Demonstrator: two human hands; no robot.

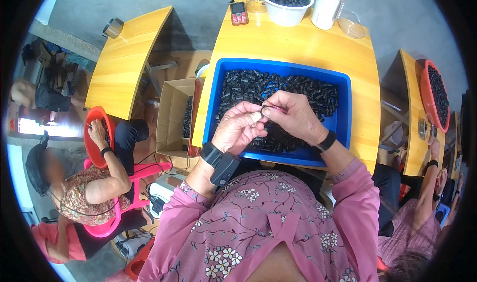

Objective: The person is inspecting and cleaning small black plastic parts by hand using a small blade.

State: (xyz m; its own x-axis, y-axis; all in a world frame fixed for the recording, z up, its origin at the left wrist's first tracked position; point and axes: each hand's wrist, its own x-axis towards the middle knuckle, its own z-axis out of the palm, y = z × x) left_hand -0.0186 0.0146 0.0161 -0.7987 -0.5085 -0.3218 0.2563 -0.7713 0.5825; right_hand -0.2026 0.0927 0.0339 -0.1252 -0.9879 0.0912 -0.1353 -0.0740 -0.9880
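Both my hands meet over a blue tray [343,118] heaped with small black plastic pieces [248,86]. My left hand [239,125] is closed, thumb and fingers pinched on a small dark piece [263,112] that is mostly hidden by the fingertips. Against it, the fingertips of my right hand [295,115] are pinched together too. A thin reddish object [279,109], perhaps a slim tool handle, shows within the right grip; its kind is unclear.
On the yellow table [365,83] stand a white bowl [288,15] of black pieces, a white jug [328,6], a clear container [352,26] and a red phone [239,14]. A cardboard box [171,115] stands left. People work at both sides, with red basins [93,150] nearby.
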